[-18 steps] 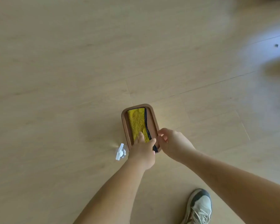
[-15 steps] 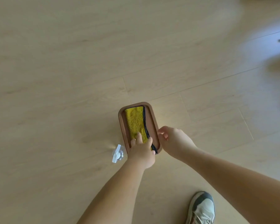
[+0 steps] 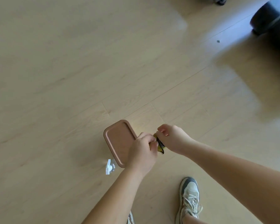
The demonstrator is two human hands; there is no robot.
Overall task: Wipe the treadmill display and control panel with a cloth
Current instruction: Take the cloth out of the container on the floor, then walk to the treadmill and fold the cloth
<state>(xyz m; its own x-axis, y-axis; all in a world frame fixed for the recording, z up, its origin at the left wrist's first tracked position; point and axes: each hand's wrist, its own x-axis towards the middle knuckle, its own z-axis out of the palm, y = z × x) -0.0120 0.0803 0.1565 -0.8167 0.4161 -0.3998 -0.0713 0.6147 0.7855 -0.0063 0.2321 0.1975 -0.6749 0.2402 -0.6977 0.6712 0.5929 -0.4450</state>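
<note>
A yellow cloth with a dark edge point(image 3: 160, 145) is bunched between my two hands, just right of a brown tray point(image 3: 118, 139) that lies bare on the wooden floor. My left hand point(image 3: 144, 151) grips the cloth's left side, fingers curled. My right hand point(image 3: 172, 138) grips its right side. Most of the cloth is hidden by my fingers. The treadmill's display and panel are not in view.
A clear spray bottle with a white nozzle point(image 3: 109, 167) stands on the floor at the tray's near left corner. My shoe point(image 3: 189, 194) is at the bottom right. A dark blurred machine base point(image 3: 271, 15) sits at the top right.
The cloth has been lifted out of the tray, which is now bare. Both hands moved right and closed round the cloth. The camera swung, bringing the dark base into view.
</note>
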